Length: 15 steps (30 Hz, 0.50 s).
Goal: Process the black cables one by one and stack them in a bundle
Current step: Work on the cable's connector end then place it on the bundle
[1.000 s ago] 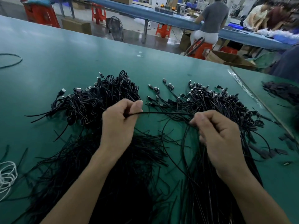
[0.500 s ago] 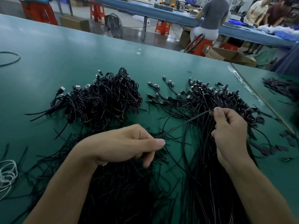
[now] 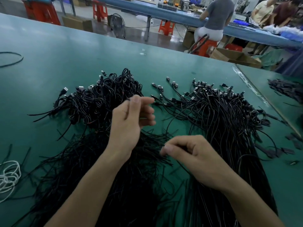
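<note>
Two heaps of black cables lie on the green table. The left heap is looped and tangled; the right heap lies straighter, with USB plugs pointing away from me. More loose cable ends spread out under my forearms. My left hand is raised over the left heap's near edge, thumb and forefinger pinching a thin black cable that runs across the palm. My right hand is low between the heaps, fingers curled, pinching a black cable that arcs up toward the right heap.
A white cable coil lies at the left edge and a black loop at the far left. Small black offcuts are scattered on the right, near a table seam. Behind the table are seated people, red stools and cardboard boxes.
My left hand rose from low near my body up to the left heap. My right hand dropped from the right heap toward me, so the taut cable between them is now slack.
</note>
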Each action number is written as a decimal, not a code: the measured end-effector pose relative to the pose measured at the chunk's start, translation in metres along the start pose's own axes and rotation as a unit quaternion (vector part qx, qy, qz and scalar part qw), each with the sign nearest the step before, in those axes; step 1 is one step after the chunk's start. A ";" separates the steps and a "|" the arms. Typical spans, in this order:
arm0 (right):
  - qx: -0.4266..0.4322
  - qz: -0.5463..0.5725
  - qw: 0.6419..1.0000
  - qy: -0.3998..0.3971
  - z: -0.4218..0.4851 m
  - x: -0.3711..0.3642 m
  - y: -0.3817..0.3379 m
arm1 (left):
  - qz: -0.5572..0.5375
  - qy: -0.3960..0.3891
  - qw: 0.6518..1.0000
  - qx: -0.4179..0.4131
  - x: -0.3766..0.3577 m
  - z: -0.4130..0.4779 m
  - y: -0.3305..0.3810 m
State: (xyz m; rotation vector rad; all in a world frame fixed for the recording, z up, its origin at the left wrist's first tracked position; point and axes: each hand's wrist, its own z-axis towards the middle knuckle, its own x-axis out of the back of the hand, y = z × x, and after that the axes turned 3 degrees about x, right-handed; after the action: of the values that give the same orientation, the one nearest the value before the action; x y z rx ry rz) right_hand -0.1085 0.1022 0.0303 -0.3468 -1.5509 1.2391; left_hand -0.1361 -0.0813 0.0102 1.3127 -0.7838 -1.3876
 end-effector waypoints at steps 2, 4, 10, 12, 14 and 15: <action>0.027 0.000 0.998 0.057 0.003 0.004 -0.006 | 0.138 -0.025 0.990 -0.022 -0.002 -0.002 -0.004; 0.036 0.006 0.994 0.104 0.007 0.009 -0.009 | 0.246 -0.109 0.963 0.024 -0.005 -0.007 -0.001; 0.017 0.124 0.973 0.193 0.020 0.011 -0.010 | 0.077 -0.279 0.935 0.203 -0.015 -0.022 0.022; -0.026 0.156 0.973 0.167 0.019 0.003 -0.006 | -0.013 -0.286 0.936 0.205 -0.013 -0.022 0.026; -0.049 0.154 0.979 0.124 0.017 -0.007 -0.006 | -0.117 -0.267 0.936 0.197 -0.010 -0.019 0.027; -0.055 0.134 0.984 0.102 0.016 -0.010 -0.005 | -0.180 -0.248 0.933 0.189 -0.009 -0.016 0.027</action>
State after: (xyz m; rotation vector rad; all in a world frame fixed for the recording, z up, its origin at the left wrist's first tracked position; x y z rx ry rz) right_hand -0.1157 0.0839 0.0309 -0.7515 -1.4308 1.2809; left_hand -0.1156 -0.0766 0.0351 1.4662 -1.2406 -1.9783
